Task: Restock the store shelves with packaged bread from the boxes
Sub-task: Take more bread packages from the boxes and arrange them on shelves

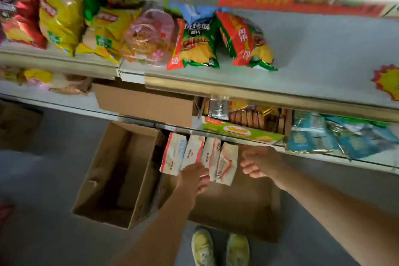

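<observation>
Left hand (194, 176) grips the bread packets (199, 158); right hand (258, 163), just beside them, loosely curled, holds nothing.

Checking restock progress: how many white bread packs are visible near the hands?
4, side by side below the lower shelf edge: first, second under the left hand, third, fourth beside the right hand. More may be hidden behind them.
</observation>
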Demonstrator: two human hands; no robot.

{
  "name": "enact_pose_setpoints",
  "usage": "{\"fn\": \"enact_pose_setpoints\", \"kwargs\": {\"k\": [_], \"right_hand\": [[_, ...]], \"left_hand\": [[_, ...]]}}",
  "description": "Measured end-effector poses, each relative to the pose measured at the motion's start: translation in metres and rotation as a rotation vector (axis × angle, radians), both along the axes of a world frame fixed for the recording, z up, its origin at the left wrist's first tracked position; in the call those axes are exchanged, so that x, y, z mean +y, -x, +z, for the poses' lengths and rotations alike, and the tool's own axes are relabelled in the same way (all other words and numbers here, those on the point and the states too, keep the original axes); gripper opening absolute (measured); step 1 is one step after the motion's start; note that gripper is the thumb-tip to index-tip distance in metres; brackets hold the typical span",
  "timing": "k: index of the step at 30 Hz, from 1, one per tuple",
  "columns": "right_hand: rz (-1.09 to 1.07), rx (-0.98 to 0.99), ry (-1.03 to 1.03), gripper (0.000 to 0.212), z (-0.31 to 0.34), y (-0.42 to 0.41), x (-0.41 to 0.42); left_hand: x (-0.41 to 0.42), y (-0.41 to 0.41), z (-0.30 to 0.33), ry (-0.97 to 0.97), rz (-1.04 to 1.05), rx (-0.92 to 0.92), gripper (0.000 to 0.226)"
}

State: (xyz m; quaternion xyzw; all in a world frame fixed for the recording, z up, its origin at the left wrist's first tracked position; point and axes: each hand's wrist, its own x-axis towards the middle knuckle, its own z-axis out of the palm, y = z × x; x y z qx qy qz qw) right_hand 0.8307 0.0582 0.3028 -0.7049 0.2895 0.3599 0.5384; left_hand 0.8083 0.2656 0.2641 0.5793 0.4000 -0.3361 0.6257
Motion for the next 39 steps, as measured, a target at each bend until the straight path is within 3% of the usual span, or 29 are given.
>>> {"fn": "enact_pose_setpoints", "kwargs": {"k": [8,11,15,18,20,22,23,30,35,39], "right_hand": [[-0.076,0.146,0.098,0.012,-0.156,0.029,0.005],[-0.129,0.166,0.109,0.011,-0.206,0.027,0.017],[-0.148,0.132,0.179,0.017,-0.270,0.014,0.032],[-0.105,0.074,0.230,0.038,-0.310,0.002,0.033],[-0.086,0.067,0.237,0.030,-0.331,-0.005,0.033],[-0.075,0.098,0.236,0.009,-0.346,-0.011,0.034],[-0.061,0.110,0.237,0.013,-0.353,-0.012,0.035],[0.065,0.145,0.243,0.017,-0.349,-0.015,0.037],[-0.035,0.122,0.145,0.023,-0.310,-0.018,0.038],[-0.032,0.114,0.185,0.006,-0.270,-0.013,0.031]], "left_hand": [[-0.025,0.007,-0.156,-0.053,-0.248,0.082,0.013],[-0.030,0.005,-0.204,-0.167,-0.313,0.030,0.018],[-0.040,0.009,-0.251,-0.291,-0.486,-0.076,0.040],[-0.048,0.010,-0.275,-0.366,-0.639,-0.169,0.050],[-0.053,0.011,-0.289,-0.409,-0.723,-0.207,0.050],[-0.059,0.011,-0.300,-0.492,-0.780,-0.225,0.043],[-0.061,0.011,-0.304,-0.545,-0.790,-0.234,0.039],[-0.049,0.027,-0.300,-0.635,-0.716,-0.256,0.030],[-0.048,0.025,-0.261,-0.635,-0.762,-0.325,0.029],[-0.042,0.024,-0.220,-0.575,-0.778,-0.427,0.029]]}}
